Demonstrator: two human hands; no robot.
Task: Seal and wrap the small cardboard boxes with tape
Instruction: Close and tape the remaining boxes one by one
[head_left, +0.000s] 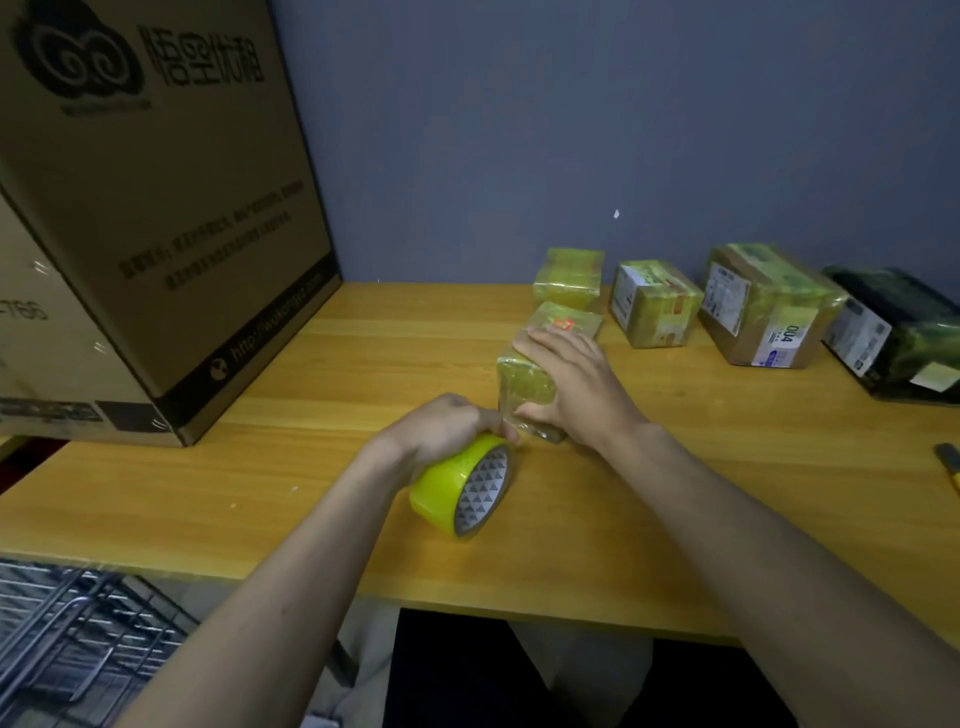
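The right hand (566, 384) is pressing flat on the small box (524, 382) at mid-desk (311, 467); the left hand (441, 428) is gripping the tape roll (460, 488) beside it. The box is looking light, stiff and tape-slick, so steadying from above suits.

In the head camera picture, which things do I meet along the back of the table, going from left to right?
Large brown printed cardboard box → small box wrapped in yellow tape by the wall → small cardboard box with a white label → larger brown cardboard box marked 004 → black wrapped box.
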